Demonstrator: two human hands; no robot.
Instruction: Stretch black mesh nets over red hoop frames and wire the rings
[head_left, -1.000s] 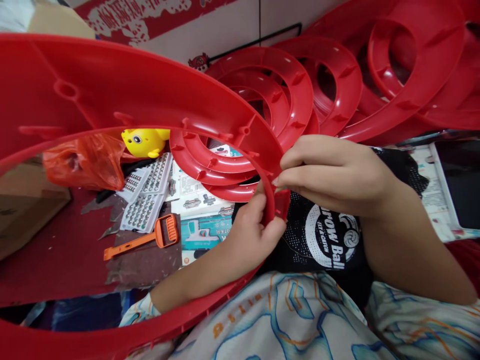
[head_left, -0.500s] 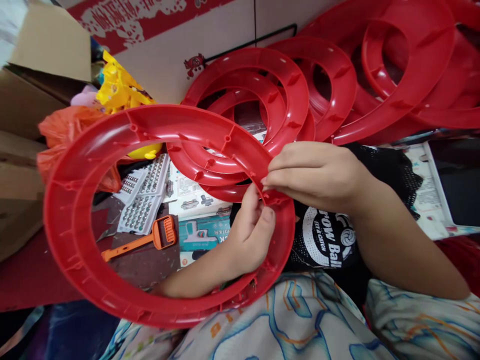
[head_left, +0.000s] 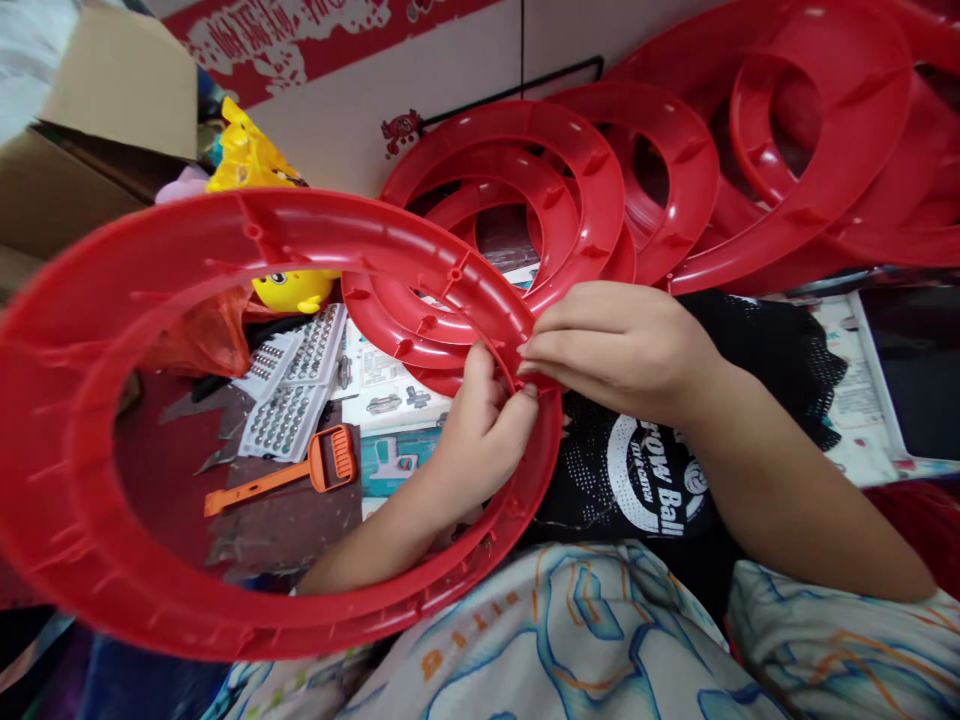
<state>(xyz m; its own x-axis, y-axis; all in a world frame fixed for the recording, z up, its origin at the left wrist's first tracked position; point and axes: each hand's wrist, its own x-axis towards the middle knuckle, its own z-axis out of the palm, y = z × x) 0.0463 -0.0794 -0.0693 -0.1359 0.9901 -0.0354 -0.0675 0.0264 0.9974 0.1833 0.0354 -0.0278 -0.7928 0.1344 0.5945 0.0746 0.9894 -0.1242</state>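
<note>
A large red plastic ring point(head_left: 82, 470), channel-shaped with ribs and small pegs, is held up tilted in front of me. My left hand point(head_left: 491, 430) reaches through its opening and pinches the ring's right-hand part between thumb and fingers. From the right, my right hand point(head_left: 615, 350) grips the same spot, fingertips pressed together on the rim close to the left thumb. Whether two ends meet under the fingers is hidden. Behind the hands, more red rings point(head_left: 600, 180) lie overlapped in a pile reaching to the right.
Left of centre lie an orange plastic piece point(head_left: 330, 465) and white trays of small metal balls point(head_left: 285, 415). A yellow toy point(head_left: 289, 290), an orange plastic bag point(head_left: 217, 335) and a cardboard box point(head_left: 124, 85) stand beyond. Black printed mesh cloth point(head_left: 592, 490) lies below my right hand.
The held ring has swung toward the left and nearer to me, its left side now reaching the picture's edge. Both hands keep their grip and have shifted slightly left.
</note>
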